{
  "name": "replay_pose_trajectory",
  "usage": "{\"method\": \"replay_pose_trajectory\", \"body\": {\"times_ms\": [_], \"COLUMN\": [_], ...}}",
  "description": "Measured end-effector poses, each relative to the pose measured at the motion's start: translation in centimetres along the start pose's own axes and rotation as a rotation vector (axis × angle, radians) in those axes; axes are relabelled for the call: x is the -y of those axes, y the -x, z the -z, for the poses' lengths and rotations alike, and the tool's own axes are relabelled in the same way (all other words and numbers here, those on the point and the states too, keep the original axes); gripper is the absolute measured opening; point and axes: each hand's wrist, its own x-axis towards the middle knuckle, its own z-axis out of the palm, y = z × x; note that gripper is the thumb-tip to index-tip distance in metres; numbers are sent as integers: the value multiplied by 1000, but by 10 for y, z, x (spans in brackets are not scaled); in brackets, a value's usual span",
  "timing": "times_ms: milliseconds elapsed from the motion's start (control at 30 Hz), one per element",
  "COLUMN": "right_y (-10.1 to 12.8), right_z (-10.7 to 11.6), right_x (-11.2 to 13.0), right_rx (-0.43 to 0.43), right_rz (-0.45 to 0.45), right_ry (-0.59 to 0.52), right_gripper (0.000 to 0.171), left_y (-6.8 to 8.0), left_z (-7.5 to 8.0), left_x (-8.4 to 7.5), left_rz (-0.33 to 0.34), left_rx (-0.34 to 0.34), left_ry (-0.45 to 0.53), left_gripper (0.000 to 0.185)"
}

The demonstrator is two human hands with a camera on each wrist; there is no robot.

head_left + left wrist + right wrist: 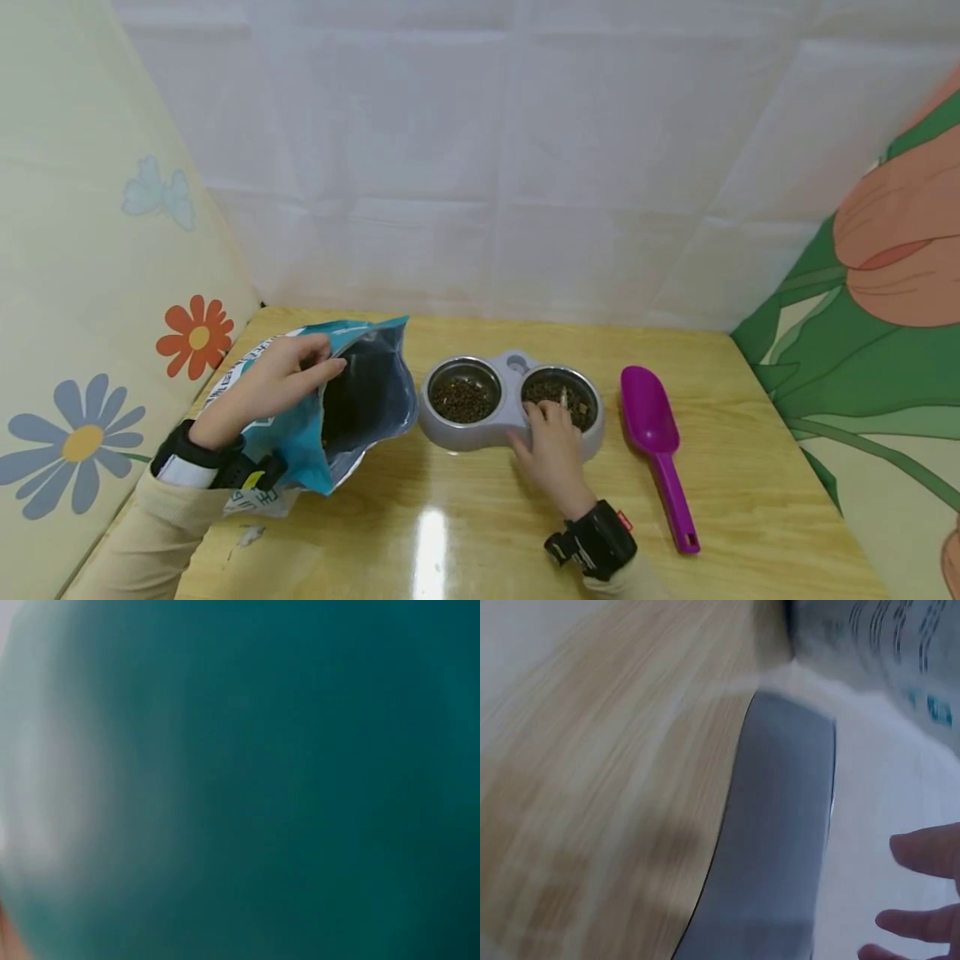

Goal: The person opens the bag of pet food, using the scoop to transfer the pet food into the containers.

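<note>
Now mid-feeding: left hand (273, 385) gripping the open food bag (352, 400) on the bench (465, 533), right hand (551, 446) with relaxed fingers in the right bowl (561, 398); next, probably scooping.

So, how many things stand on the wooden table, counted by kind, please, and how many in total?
Teal foil food bag, held open by the left hand: 1
Grey double feeder with two steel bowls of brown kibble, right hand at the right bowl: 1
Purple plastic scoop: 1
Total: 3
</note>
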Motion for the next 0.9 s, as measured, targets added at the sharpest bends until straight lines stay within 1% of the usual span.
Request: {"method": "replay_pose_trajectory", "body": {"times_ms": [100,200,367,567,700,767,833,900], "right_y": [-8,-16,-26,-37,-41,-42,-44,-45], "right_z": [-9,-15,-23,-28,-30,-30,-32,-33], "right_x": [22,43,71,95,104,107,108,109], "right_rx": [49,93,167,211,256,257,229,169], "right_rz": [15,35,48,74,69,84,121,170], "right_ry": [-79,-192,-356,-507,-631,-678,-693,-659], "right_gripper": [43,41,41,32,38,41,40,39], "left_y": [1,1,0,-1,-2,-2,-2,-2], "left_z": [0,1,0,1,1,1,1,1], "left_x": [0,0,-1,-1,-1,-1,-2,-1], "left_rz": [4,16,24,31,35,38,39,36], "left_rx": [2,6,14,13,11,10,9,8], "left_ry": [-6,-11,3,-11,-6,-6,-10,-12], "left_gripper": [30,30,29,30,30,30,30,31]}}
